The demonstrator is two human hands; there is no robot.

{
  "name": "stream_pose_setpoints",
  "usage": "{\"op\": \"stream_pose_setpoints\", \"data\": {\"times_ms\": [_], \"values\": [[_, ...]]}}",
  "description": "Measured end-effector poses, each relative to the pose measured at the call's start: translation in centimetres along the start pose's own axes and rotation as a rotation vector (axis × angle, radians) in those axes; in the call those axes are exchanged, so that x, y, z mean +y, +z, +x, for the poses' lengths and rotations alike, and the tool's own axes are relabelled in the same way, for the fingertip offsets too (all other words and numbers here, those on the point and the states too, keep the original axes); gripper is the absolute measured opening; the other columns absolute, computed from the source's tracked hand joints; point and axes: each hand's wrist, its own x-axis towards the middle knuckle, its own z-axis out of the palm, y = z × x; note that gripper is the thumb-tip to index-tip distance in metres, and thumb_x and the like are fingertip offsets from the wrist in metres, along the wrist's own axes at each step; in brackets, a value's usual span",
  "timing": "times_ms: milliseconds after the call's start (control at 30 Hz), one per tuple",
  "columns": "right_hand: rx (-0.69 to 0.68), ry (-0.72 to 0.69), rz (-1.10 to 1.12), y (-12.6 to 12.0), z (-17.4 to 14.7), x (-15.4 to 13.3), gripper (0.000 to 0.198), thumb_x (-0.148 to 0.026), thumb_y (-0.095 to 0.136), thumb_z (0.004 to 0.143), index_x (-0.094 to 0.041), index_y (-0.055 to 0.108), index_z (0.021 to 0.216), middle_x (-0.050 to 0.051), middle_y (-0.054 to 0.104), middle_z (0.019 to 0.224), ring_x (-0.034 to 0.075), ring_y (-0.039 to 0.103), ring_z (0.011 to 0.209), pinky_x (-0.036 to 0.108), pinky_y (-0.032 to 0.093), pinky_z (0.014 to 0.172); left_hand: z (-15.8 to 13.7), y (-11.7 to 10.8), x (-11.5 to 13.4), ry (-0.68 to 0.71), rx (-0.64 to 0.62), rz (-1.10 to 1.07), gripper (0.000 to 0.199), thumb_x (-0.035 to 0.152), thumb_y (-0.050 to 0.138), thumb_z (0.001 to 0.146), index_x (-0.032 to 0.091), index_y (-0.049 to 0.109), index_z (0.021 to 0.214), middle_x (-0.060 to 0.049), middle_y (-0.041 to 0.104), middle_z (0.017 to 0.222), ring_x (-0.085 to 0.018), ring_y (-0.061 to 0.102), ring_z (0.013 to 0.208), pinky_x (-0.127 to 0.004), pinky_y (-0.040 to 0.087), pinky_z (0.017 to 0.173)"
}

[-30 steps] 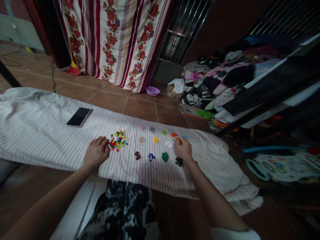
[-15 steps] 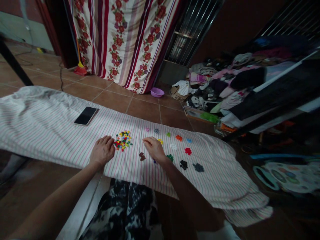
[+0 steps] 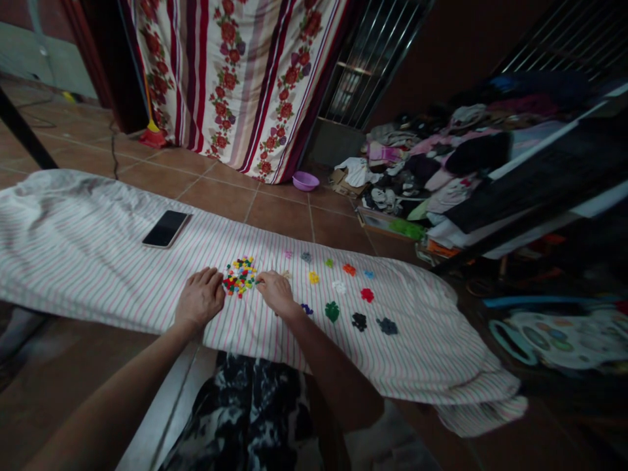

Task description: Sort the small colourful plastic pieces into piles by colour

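Note:
A pile of mixed small coloured pieces lies on the striped cloth. My left hand rests palm down on the cloth at the pile's left side, fingers stretched out and holding nothing. At the pile's right edge, thumb and fingers of my right hand are pinched together; what they hold, if anything, is too small to make out. Single-colour groups spread to the right: yellow pieces, dark green pieces, red pieces, black pieces and several others. My right hand hides part of the nearest groups.
A phone lies on the cloth at the left. Beyond the far edge, a purple basin stands on the tiled floor near a floral curtain. Heaped clothes fill the right back. A dark bar slants at the left.
My right hand has moved left, from beside the yellow group to the right edge of the mixed pile. My left hand stays in place. The view has shifted slightly.

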Motion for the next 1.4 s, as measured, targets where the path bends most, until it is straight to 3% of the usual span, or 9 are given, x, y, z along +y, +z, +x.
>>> {"op": "stream_pose_setpoints", "data": {"times_ms": [533,700,800,933,1067,1233,1400], "values": [[0.079,0.065,-0.006,-0.4,-1.3,-0.7,0.020,-0.026,0.047,0.095,-0.024,0.066,0.101,0.003,0.073,0.106,0.017,0.065,0.096,0.029,0.042,0.083,-0.2,0.5,-0.4,0.046,0.032,0.025,0.033,0.025,0.042,0.089,0.015,0.066,0.110,-0.015,0.067,0.122,-0.031,0.059,0.119,-0.046,0.045,0.101],[0.133,0.062,0.124,-0.6,-1.6,-0.3,0.016,-0.027,0.051,0.092,-0.025,0.066,0.095,0.000,0.074,0.096,0.017,0.067,0.090,0.026,0.045,0.078,-0.2,0.4,-0.4,0.048,0.036,0.015,0.032,0.025,0.042,0.089,0.016,0.066,0.109,-0.014,0.067,0.122,-0.031,0.059,0.119,-0.046,0.045,0.100],[0.231,0.111,0.258,-1.1,-1.6,0.5,0.013,-0.029,0.052,0.091,-0.026,0.065,0.093,-0.001,0.073,0.092,0.016,0.067,0.086,0.026,0.048,0.077,-0.2,0.4,-0.4,0.036,0.039,0.010,0.032,0.025,0.043,0.088,0.017,0.065,0.110,-0.014,0.067,0.122,-0.030,0.059,0.119,-0.045,0.045,0.101],[0.427,0.159,0.451,-2.2,-2.8,2.9,0.018,-0.031,0.049,0.091,-0.025,0.065,0.095,0.002,0.072,0.093,0.016,0.068,0.086,0.027,0.052,0.079,-0.1,0.6,-0.5,0.030,0.038,-0.014,0.032,0.025,0.044,0.087,0.018,0.066,0.110,-0.014,0.067,0.122,-0.030,0.060,0.118,-0.046,0.046,0.100],[0.636,0.184,0.545,-2.9,-5.6,7.1,0.026,-0.040,0.049,0.088,-0.021,0.066,0.096,0.007,0.072,0.094,0.019,0.069,0.087,0.031,0.055,0.081,-0.2,0.5,-0.4,0.035,0.036,-0.011,0.034,0.025,0.044,0.088,0.016,0.066,0.111,-0.015,0.067,0.122,-0.031,0.059,0.119,-0.047,0.046,0.100],[0.742,0.269,0.417,-2.4,-10.0,12.3,0.033,-0.045,0.051,0.087,-0.019,0.070,0.096,0.010,0.072,0.089,0.020,0.066,0.076,0.033,0.057,0.072,-0.2,0.3,-0.4,0.042,0.033,-0.003,0.034,0.026,0.043,0.089,0.016,0.067,0.111,-0.015,0.067,0.123,-0.031,0.059,0.119,-0.047,0.046,0.101],[0.829,0.269,0.305,-1.0,-12.4,14.1,0.036,-0.044,0.045,0.090,-0.020,0.071,0.089,0.012,0.070,0.093,0.022,0.065,0.086,0.038,0.057,0.077,-0.2,0.3,-0.4,0.047,0.037,0.029,0.033,0.026,0.044,0.088,0.018,0.067,0.110,-0.014,0.068,0.122,-0.030,0.060,0.119,-0.046,0.047,0.100]]}}
